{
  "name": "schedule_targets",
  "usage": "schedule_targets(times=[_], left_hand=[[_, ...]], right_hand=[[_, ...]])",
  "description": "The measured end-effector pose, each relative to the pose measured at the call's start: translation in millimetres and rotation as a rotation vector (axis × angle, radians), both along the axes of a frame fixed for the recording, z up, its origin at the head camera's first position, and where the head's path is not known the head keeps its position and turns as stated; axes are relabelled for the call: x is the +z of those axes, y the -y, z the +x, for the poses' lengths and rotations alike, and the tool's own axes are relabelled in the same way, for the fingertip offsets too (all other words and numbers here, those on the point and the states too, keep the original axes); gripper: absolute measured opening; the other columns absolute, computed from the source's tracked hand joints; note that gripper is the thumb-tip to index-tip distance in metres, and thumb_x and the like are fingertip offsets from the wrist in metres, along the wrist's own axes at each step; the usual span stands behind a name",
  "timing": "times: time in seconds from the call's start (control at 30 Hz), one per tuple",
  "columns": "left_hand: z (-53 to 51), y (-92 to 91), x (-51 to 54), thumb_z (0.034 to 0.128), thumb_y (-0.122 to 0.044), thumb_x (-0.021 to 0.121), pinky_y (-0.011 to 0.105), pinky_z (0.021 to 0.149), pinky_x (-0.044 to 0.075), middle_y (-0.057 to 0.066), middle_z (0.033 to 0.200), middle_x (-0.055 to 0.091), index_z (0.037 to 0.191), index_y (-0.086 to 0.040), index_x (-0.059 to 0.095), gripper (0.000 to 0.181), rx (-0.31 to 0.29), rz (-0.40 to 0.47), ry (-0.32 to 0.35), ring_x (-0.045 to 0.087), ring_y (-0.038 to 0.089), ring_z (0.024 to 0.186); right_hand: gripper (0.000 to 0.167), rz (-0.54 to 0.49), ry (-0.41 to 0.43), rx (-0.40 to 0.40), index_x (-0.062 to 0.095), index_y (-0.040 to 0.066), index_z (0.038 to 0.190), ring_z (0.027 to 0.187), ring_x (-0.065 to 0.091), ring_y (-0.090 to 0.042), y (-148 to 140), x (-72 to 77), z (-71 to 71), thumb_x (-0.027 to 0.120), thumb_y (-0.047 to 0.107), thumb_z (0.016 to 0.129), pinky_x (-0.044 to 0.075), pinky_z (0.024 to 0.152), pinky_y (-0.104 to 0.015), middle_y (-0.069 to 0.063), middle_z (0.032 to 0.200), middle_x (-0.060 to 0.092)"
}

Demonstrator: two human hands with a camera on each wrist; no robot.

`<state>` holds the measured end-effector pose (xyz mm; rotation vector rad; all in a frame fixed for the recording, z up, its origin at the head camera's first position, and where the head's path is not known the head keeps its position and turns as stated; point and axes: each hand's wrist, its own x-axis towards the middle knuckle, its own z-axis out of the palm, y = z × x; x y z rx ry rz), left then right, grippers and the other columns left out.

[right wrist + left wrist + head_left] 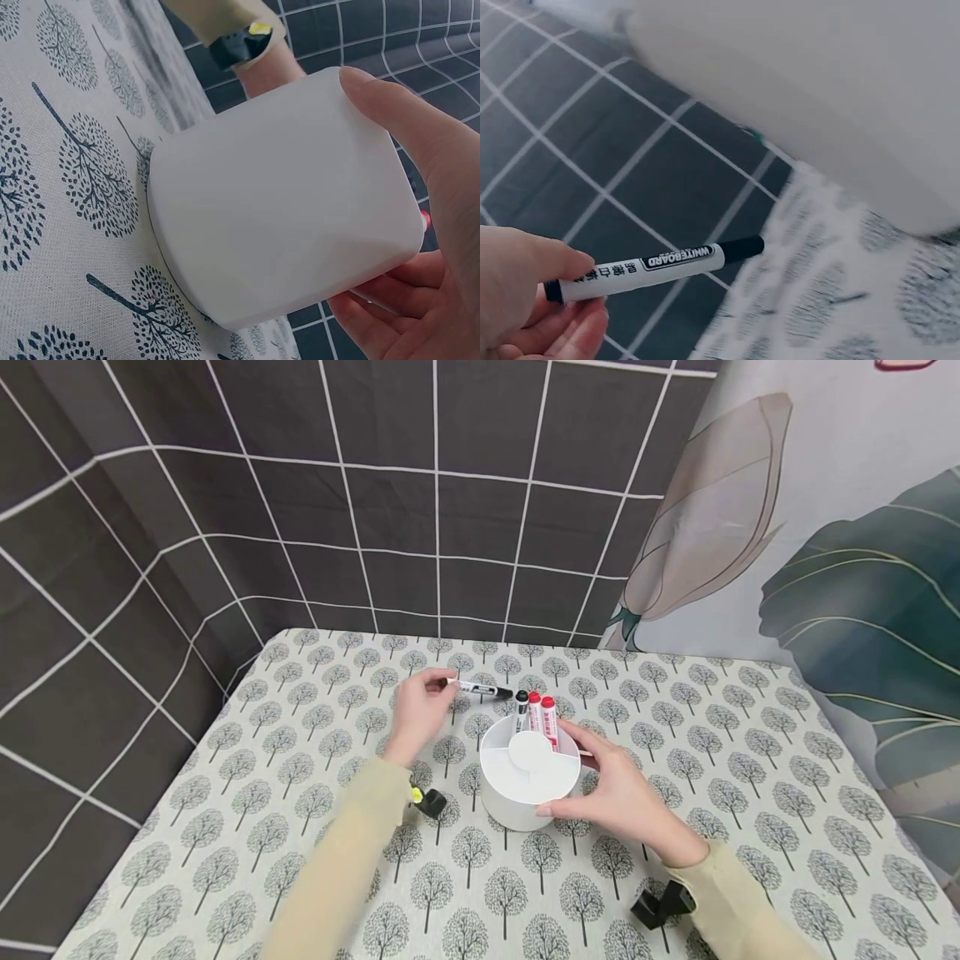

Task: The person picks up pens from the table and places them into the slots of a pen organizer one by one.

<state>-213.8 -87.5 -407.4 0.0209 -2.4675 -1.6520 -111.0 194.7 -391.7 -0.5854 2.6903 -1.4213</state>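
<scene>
Between the fingers and thumb of my left hand [422, 708] is a black whiteboard marker [480, 688], pinched at its rear end. Its black cap points right, close to the markers in the organizer; the left wrist view shows the lettering on its white barrel [649, 274]. My right hand [617, 783] grips the side of a round white divided pen organizer [517, 814], thumb in front and fingers behind. In the organizer's back compartment stand one black-capped marker [521, 710] and two red-capped markers, the right one [550, 720] nearest my right fingers.
A tree-print cloth [472, 893] covers the table. Behind it hangs a dark grid-patterned curtain [390, 510], with a floral curtain [847, 568] at the right. Black wrist cameras [431, 803] are strapped to both sleeves.
</scene>
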Motion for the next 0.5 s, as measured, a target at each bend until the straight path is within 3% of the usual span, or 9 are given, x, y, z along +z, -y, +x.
schedule_targets(times=[0.07,0.27,0.5], left_hand=[[0.6,6.1,7.2,0.0947,-0.014,0.073,0.027,0.084,0.058,0.012,0.109,0.071,0.118,-0.003,0.072,0.026,0.024,0.042,-0.046,0.068,0.022,0.095],[7.3,20.3,33.3,0.0886,-0.014,0.081,0.027,0.087,0.058,0.011,0.109,0.072,0.115,-0.003,0.073,0.029,0.105,0.228,-0.186,0.069,0.022,0.096],[18.0,24.1,55.8,0.084,-0.009,0.085,0.03,0.087,0.059,0.012,0.103,0.072,0.109,0.0,0.073,0.029,0.105,0.383,-0.348,0.07,0.021,0.092]], right_hand=[[0.119,-0.001,-0.001,0.001,0.039,0.008,0.155,0.12,0.061,-0.033,0,-0.2,0.0,0.098,0.047,0.059,0.05,0.103,-0.046,-0.015,0.152,0.047],[0.118,0.003,-0.005,0.002,0.04,0.008,0.155,0.12,0.061,-0.033,0,-0.3,0.4,0.098,0.048,0.06,0.051,0.103,-0.048,-0.015,0.151,0.048],[0.119,0.006,-0.007,-0.001,0.039,0.006,0.155,0.12,0.061,-0.033,1,1.2,0.6,0.099,0.046,0.059,0.051,0.103,-0.047,-0.016,0.152,0.047]])
